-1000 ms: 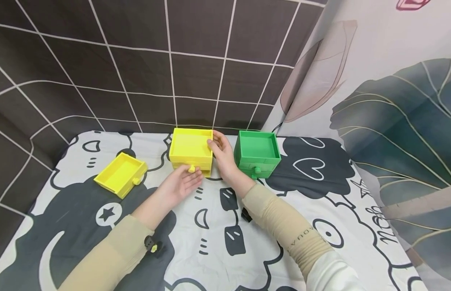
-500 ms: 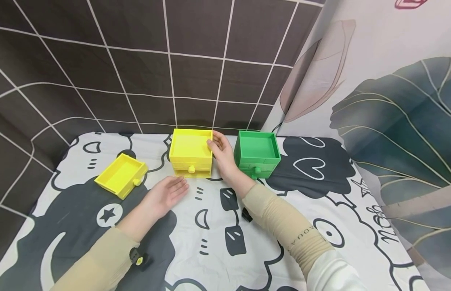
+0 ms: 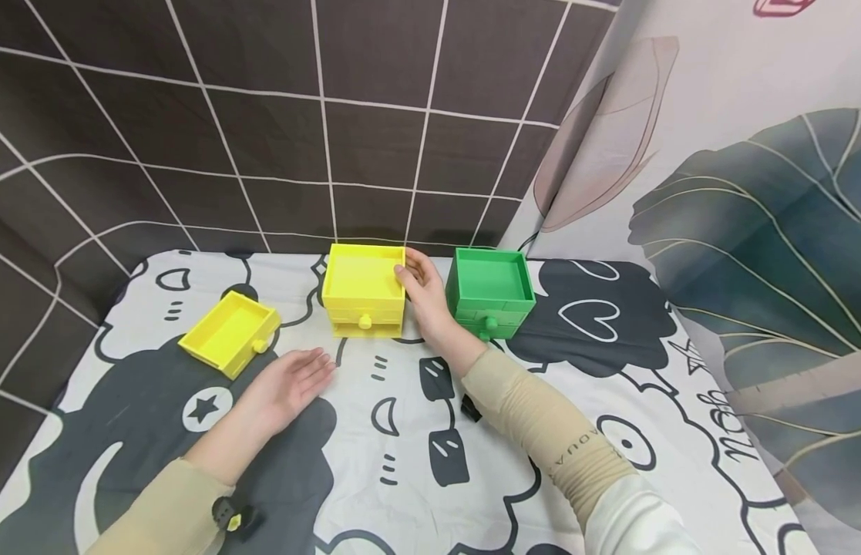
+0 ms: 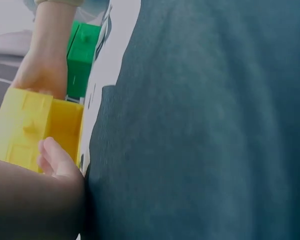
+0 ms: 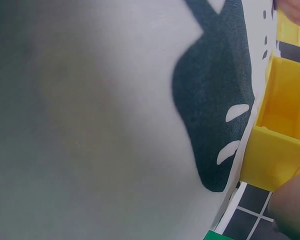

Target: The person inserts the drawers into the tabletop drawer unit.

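Observation:
The small yellow drawer cabinet [image 3: 364, 279] stands upright at the back of the cloth. Its upper drawer is in place with a round knob; the lower slot below is hollow, as the right wrist view shows in the cabinet [image 5: 270, 155]. My right hand [image 3: 428, 301] grips the cabinet's right side, thumb at the top rim. My left hand [image 3: 286, 389] hovers in front and to the left, palm turned up, fingers loosely extended and holding nothing. Left of the cabinet, apart from it, a loose yellow drawer [image 3: 230, 333] lies on the cloth, knob towards the right.
A green drawer cabinet [image 3: 491, 281] with two knobs stands just right of my right hand. A dark grid-patterned backdrop [image 3: 264, 116] rises behind the printed cloth [image 3: 416, 401]. A patterned curtain [image 3: 749, 231] hangs at the right.
My left hand has drawn back from the cabinet's front knob, moving left and towards me. The right hand stays on the cabinet, which has hardly moved.

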`<act>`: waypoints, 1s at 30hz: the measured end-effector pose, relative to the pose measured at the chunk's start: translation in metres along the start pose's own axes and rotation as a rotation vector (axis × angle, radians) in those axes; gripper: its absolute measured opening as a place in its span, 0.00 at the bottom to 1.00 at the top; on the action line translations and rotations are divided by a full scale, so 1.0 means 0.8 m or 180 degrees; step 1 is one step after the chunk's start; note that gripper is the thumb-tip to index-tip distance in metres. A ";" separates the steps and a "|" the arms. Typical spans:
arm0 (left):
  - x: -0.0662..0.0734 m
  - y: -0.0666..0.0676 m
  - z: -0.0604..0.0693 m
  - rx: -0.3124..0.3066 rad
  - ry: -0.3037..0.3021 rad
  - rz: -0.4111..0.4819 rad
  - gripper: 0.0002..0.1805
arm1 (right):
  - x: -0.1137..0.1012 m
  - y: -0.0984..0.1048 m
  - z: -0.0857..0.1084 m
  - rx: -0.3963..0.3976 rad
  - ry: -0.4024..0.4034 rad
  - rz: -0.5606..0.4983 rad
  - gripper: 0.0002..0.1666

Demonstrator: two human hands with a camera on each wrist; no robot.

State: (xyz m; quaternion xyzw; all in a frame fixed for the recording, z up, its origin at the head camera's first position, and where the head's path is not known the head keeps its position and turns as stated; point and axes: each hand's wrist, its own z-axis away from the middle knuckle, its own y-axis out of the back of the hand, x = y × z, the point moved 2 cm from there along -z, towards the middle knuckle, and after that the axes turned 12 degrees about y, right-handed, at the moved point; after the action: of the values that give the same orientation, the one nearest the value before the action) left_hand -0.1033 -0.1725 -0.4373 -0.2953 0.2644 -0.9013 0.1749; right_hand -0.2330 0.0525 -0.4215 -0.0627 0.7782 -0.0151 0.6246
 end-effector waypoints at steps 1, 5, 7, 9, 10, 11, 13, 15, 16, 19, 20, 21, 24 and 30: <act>0.001 0.002 0.001 0.0018 0.0002 0.0018 0.16 | 0.000 0.000 0.000 0.0000 0.0010 -0.0002 0.28; 0.004 0.014 0.006 0.0114 0.0005 0.0139 0.18 | 0.000 0.000 0.001 0.0002 0.0019 0.0004 0.28; 0.005 0.021 0.009 0.0127 -0.0003 0.0231 0.16 | 0.000 0.000 0.001 -0.0001 0.0012 0.0007 0.28; 0.007 0.027 0.011 0.0146 0.0001 0.0355 0.15 | 0.000 0.000 0.000 -0.0005 0.0014 0.0007 0.28; 0.009 0.030 0.012 0.0153 0.0008 0.0428 0.15 | 0.000 0.000 0.000 -0.0006 0.0016 0.0011 0.28; 0.010 0.032 0.012 0.0160 0.0017 0.0506 0.16 | 0.000 0.000 0.000 -0.0004 0.0015 0.0017 0.28; 0.013 0.036 0.014 0.0180 0.0044 0.0656 0.21 | 0.001 0.000 0.000 -0.0002 0.0022 0.0022 0.28; 0.015 0.040 0.015 0.0211 0.0054 0.0748 0.28 | 0.001 0.000 0.000 -0.0001 0.0024 0.0029 0.28; 0.017 0.042 0.016 0.0220 0.0050 0.0779 0.31 | 0.001 0.000 0.000 -0.0001 0.0022 0.0032 0.28; 0.021 0.046 0.019 0.0239 0.0033 0.0878 0.36 | 0.002 0.001 0.000 -0.0006 0.0017 0.0030 0.27; 0.022 0.047 0.019 0.0246 0.0027 0.0916 0.37 | 0.002 0.001 0.000 -0.0007 0.0016 0.0026 0.27; 0.023 0.048 0.020 0.0238 0.0027 0.0976 0.37 | 0.002 0.001 0.001 -0.0009 0.0015 0.0028 0.27; 0.027 0.048 0.020 0.0253 0.0039 0.1131 0.37 | 0.002 0.000 0.001 -0.0009 0.0024 0.0020 0.27; 0.033 0.045 0.017 0.0301 0.0032 0.1391 0.32 | 0.001 0.000 0.001 -0.0024 0.0041 0.0040 0.27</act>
State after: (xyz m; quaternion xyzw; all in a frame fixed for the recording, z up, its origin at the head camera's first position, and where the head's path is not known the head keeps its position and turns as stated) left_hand -0.1091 -0.2190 -0.4370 -0.2180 0.2805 -0.8548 0.3784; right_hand -0.2322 0.0528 -0.4226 -0.0600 0.7826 -0.0087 0.6195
